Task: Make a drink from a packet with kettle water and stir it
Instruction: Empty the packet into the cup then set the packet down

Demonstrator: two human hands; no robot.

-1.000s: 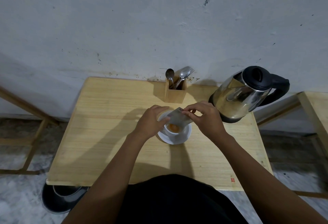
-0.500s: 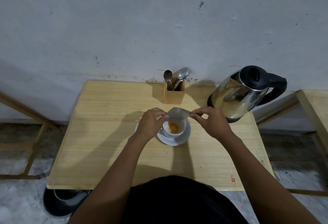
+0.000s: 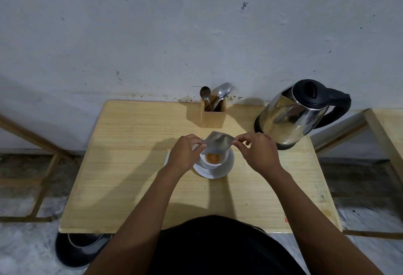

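Note:
A white cup stands on a white saucer in the middle of the wooden table. Orange powder lies in the cup's bottom. Just above the cup hangs a silvery packet, stretched between both hands. My left hand pinches its left corner and my right hand pinches its right corner. A steel kettle with a black lid and handle stands at the back right. Spoons and a fork stick out of a wooden holder behind the cup.
A pale wall runs right behind the table. A second wooden table begins at the far right. A dark round bin sits on the floor under the table's front left corner. A wooden frame stands to the left.
The packet was tilted over the cup a second ago. Now both hands hold it higher and stretched out flat, one corner each. The cup and kettle have not moved.

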